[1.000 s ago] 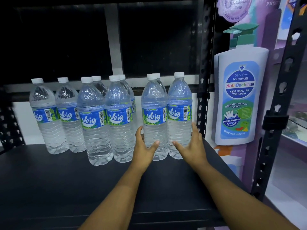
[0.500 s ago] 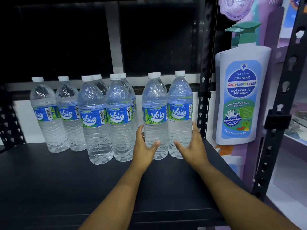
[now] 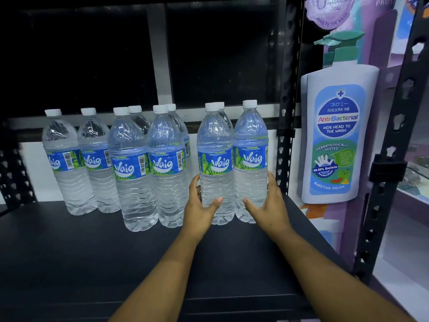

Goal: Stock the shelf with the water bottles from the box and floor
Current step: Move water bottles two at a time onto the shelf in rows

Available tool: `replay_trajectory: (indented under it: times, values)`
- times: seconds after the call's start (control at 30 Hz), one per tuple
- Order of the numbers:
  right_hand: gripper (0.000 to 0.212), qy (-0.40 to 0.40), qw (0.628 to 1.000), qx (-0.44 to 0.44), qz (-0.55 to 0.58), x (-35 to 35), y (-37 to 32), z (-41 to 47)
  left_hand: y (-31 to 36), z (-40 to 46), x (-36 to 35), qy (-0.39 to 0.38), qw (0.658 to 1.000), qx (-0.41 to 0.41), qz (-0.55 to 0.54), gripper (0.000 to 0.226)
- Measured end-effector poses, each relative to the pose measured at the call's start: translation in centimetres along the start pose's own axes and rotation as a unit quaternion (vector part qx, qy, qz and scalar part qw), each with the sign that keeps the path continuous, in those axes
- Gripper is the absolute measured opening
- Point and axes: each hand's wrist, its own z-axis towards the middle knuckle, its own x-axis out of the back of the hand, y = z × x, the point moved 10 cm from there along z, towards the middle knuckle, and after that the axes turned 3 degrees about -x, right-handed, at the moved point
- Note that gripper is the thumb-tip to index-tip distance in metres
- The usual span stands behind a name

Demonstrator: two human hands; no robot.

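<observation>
Three far bottles (image 3: 135, 112) show only caps and shoulders behind the near row, and the space above the shelf (image 3: 69, 256) is too dark to read. The shelf is a black board in a black perforated frame (image 3: 286, 112); right of it hangs a large cut-out of a pump wash bottle (image 3: 337, 135). Clear water bottles (image 3: 97, 159) with white caps and blue "Waig" labels stand upright along the far side. The left hand (image 3: 199, 206) cups the left side of one near bottle (image 3: 216, 163), thumb across its front. The right hand (image 3: 270, 205) cups the rightmost bottle (image 3: 250, 159) likewise, fingers curved round its right side.
</observation>
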Motion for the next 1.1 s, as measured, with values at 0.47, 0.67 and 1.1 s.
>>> replay_trajectory:
  times: [0.47, 0.67, 1.1]
  values:
    - [0.093, -0.015, 1.000, -0.013, -0.006, -0.1, 0.2, -0.3, -0.7, -0.2, -0.2, -0.008, 0.999, 0.007, 0.032, 0.087]
    - [0.089, -0.046, 0.998, -0.026, -0.018, -0.3, 0.2, -0.8, 0.2, -1.0, -0.6, -0.043, 0.995, 0.023, 0.081, 0.090]
    - [0.082, -0.173, 0.957, -0.036, -0.229, -0.4, 0.3, -5.0, 0.9, -5.6, -1.4, -0.132, 0.930, 0.039, 0.340, 0.087]
